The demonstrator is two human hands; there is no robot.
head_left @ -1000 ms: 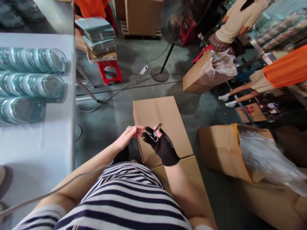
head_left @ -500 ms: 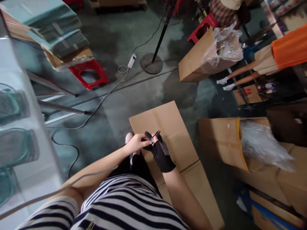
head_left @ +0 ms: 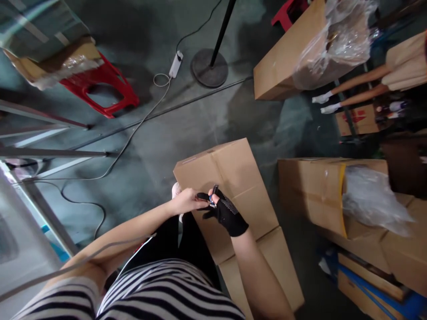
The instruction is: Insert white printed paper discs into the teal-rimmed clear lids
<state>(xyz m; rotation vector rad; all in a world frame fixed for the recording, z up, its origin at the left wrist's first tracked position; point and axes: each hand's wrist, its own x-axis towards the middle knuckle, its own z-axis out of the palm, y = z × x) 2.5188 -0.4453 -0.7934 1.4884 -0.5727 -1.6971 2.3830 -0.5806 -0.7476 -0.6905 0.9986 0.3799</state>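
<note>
the right hand (head_left: 225, 211), in a black fingerless glove, pinches a small metal tool with a blue part (head_left: 212, 198) above the flat brown cardboard box (head_left: 230, 171). the bare left hand (head_left: 185, 201) closes its fingertips on the same piece — it looks light, stiff and slick, best gripped at its body.

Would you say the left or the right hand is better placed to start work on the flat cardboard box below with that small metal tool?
Right, probably. The gloved right hand already grips the small metal tool above the flat cardboard box; the bare left hand only touches its tip.
</note>
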